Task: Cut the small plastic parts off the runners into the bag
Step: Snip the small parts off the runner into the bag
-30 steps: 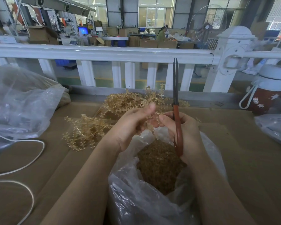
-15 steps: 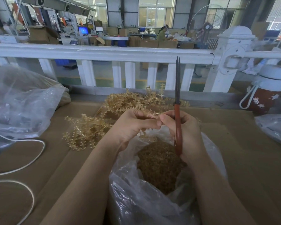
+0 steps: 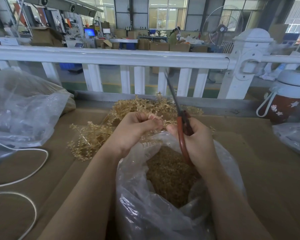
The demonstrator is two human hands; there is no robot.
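Note:
A clear plastic bag [image 3: 145, 213] stands open in front of me, with a heap of small tan plastic parts [image 3: 170, 175] inside. My left hand [image 3: 133, 130] pinches a thin tan runner [image 3: 160, 119] just above the bag's mouth. My right hand [image 3: 196, 137] grips red-handled scissors [image 3: 181, 129], whose dark blades point up and lean left, blurred. The two hands almost touch at the fingertips. A pile of tan runners [image 3: 97, 134] lies on the brown table behind and left of my hands.
A white rail fence [image 3: 111, 57] runs along the table's far edge. A crumpled clear bag [image 3: 24, 108] sits at the left with a white cable [image 3: 31, 172] looping below it. A red bottle with a white lid [image 3: 287, 97] and another bag [image 3: 294, 135] are at the right.
The scissors have tilted from upright to leaning left, and my right hand has shifted slightly right. My left hand now holds a runner piece raised between the hands.

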